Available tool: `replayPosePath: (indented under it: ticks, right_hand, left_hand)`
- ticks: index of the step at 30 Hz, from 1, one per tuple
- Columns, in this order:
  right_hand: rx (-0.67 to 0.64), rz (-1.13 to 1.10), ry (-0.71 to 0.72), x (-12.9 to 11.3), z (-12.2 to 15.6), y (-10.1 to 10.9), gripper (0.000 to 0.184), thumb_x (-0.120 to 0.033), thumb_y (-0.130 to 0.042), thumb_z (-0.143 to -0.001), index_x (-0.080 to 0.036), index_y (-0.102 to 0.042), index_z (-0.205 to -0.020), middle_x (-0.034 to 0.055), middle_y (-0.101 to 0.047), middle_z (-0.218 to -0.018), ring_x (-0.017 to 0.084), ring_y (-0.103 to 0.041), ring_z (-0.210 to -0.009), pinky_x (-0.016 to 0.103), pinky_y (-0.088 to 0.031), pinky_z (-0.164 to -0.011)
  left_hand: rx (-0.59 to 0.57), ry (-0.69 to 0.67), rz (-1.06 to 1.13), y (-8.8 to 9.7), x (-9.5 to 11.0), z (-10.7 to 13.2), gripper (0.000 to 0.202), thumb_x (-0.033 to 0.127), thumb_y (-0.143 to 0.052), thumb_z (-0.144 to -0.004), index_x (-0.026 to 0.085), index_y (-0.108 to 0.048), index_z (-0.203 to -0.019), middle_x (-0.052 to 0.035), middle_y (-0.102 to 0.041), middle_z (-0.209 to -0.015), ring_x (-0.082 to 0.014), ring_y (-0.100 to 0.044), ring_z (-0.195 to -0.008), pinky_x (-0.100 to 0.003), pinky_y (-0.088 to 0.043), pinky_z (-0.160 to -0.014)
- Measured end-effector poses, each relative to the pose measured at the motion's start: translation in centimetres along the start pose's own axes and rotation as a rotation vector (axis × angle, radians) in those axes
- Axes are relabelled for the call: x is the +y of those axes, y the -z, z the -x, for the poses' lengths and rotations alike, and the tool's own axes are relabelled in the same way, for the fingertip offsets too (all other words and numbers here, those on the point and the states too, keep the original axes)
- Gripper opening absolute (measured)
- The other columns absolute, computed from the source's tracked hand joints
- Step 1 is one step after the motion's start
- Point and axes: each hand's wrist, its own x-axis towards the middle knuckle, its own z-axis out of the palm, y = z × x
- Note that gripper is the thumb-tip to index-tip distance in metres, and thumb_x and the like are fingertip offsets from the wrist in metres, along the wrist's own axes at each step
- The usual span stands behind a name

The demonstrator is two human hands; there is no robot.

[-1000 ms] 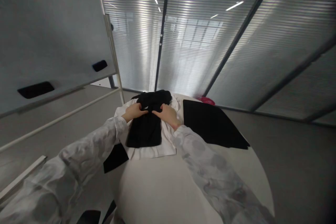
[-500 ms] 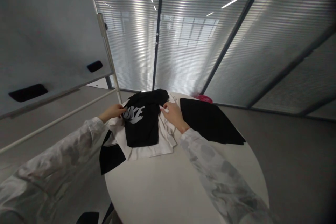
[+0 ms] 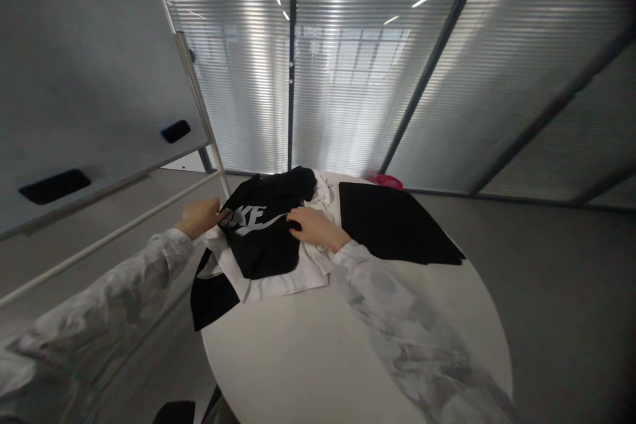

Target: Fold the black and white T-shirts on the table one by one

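A black T-shirt [image 3: 263,242] with a white printed logo lies on a white garment [image 3: 283,281] at the far left of a round white table [image 3: 318,351]. My left hand [image 3: 200,216] is closed on the shirt's left edge, beside the logo. My right hand [image 3: 311,225] rests with fingers stretched out on the shirt's right side, pressing the cloth flat. Both arms wear pale patterned sleeves.
A flat black cloth [image 3: 392,225] lies on the table's right part. Another black piece [image 3: 213,298] hangs over the left edge. Something pink [image 3: 387,180] shows behind the table. A whiteboard on a stand [image 3: 89,79] is at left, a blind-covered glass wall behind.
The black shirt has been opened out, its white logo now facing up. My left hand moved left to the shirt's edge; my right hand went from pinching to lying flat on it.
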Motion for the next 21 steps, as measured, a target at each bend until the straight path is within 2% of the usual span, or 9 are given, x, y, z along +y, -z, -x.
replayPosePath:
  ticks: [2, 3, 6, 9, 12, 13, 16, 19, 21]
  right_hand:
    - [0.053, -0.001, -0.072, 1.3, 2.0, 1.5, 0.018, -0.025, -0.075, -0.098, -0.02, -0.078, -0.115, 0.01, -0.077, -0.114, 0.027, -0.069, -0.107, 0.037, -0.05, -0.1]
    - [0.069, -0.006, -0.101, 1.9, 3.2, 2.1, 0.016, -0.028, -0.075, -0.098, -0.019, -0.077, -0.112, 0.0099, -0.077, -0.112, 0.027, -0.07, -0.105, 0.037, -0.05, -0.099]
    - [0.076, -0.054, -0.183, 3.6, 7.4, 3.7, 0.019, -0.038, -0.068, -0.105, -0.022, -0.077, -0.104, 0.0084, -0.077, -0.104, 0.026, -0.07, -0.097, 0.036, -0.05, -0.093]
    - [0.101, -0.06, -0.307, 5.6, 12.3, 4.9, 0.035, -0.046, -0.054, -0.112, -0.024, -0.075, -0.094, 0.008, -0.076, -0.096, 0.026, -0.069, -0.095, 0.037, -0.052, -0.092]
    - [0.216, 0.012, -0.461, 8.4, 17.4, 5.3, 0.031, -0.048, -0.055, -0.109, -0.025, -0.076, -0.103, 0.0106, -0.077, -0.105, 0.03, -0.07, -0.103, 0.044, -0.055, -0.099]
    - [0.252, 0.054, -0.507, 9.4, 19.1, 5.3, 0.029, -0.048, -0.061, -0.105, -0.024, -0.076, -0.11, 0.0126, -0.076, -0.112, 0.032, -0.07, -0.107, 0.046, -0.055, -0.102]
    - [0.296, 0.15, -0.584, 12.0, 23.1, 4.4, 0.037, -0.048, -0.072, -0.096, -0.025, -0.074, -0.124, 0.0165, -0.072, -0.133, 0.037, -0.069, -0.119, 0.053, -0.054, -0.109]
    - [0.288, 0.152, -0.614, 13.6, 24.8, 3.4, 0.025, -0.043, -0.07, -0.096, -0.027, -0.074, -0.114, 0.0151, -0.072, -0.127, 0.037, -0.07, -0.116, 0.055, -0.054, -0.109]
    - [0.281, 0.139, -0.627, 14.1, 24.9, 3.0, 0.016, -0.04, -0.065, -0.097, -0.027, -0.074, -0.103, 0.0149, -0.073, -0.118, 0.036, -0.07, -0.11, 0.055, -0.054, -0.107]
  left_hand:
    - [0.039, -0.081, -0.103, -0.9, 1.5, 0.6, 0.038, 0.058, -0.075, -0.092, 0.021, -0.068, -0.094, -0.0119, -0.069, -0.095, -0.0375, -0.064, -0.114, -0.044, -0.046, -0.103]
    - [0.023, -0.147, -0.153, -1.5, 2.5, 1.0, 0.038, 0.058, -0.074, -0.094, 0.022, -0.07, -0.101, -0.0127, -0.071, -0.106, -0.0364, -0.064, -0.117, -0.044, -0.045, -0.106]
    - [-0.208, -0.396, -0.238, -3.4, 5.3, 2.1, 0.041, 0.06, -0.073, -0.098, 0.027, -0.075, -0.122, -0.0115, -0.072, -0.127, -0.031, -0.068, -0.118, -0.039, -0.047, -0.109]
    - [-0.431, -0.487, -0.256, -4.8, 6.2, 3.2, 0.036, 0.054, -0.069, -0.103, 0.027, -0.076, -0.126, -0.0103, -0.075, -0.125, -0.028, -0.073, -0.112, -0.034, -0.051, -0.102]
    - [-0.545, -0.404, -0.26, -5.0, 5.0, 3.9, 0.021, 0.041, -0.067, -0.103, 0.027, -0.08, -0.11, -0.0076, -0.08, -0.11, -0.0254, -0.076, -0.1, -0.031, -0.052, -0.092]
    - [-0.584, -0.369, -0.247, -4.7, 4.4, 4.0, 0.018, 0.037, -0.067, -0.101, 0.027, -0.081, -0.106, -0.0066, -0.08, -0.104, -0.0246, -0.076, -0.095, -0.03, -0.052, -0.089]
    - [-0.702, -0.244, -0.179, -3.3, 3.2, 4.7, 0.015, 0.035, -0.072, -0.091, 0.025, -0.082, -0.094, -0.0045, -0.081, -0.092, -0.0232, -0.075, -0.084, -0.029, -0.052, -0.078]
    - [-0.811, -0.057, -0.16, -1.9, 3.5, 5.5, 0.013, 0.035, -0.077, -0.077, 0.022, -0.081, -0.078, -0.0037, -0.079, -0.078, -0.0237, -0.072, -0.071, -0.029, -0.05, -0.065]
    - [-0.893, 0.065, -0.161, -1.5, 4.3, 5.9, 0.018, 0.037, -0.073, -0.077, 0.022, -0.078, -0.068, -0.0052, -0.077, -0.07, -0.0246, -0.071, -0.067, -0.03, -0.049, -0.063]
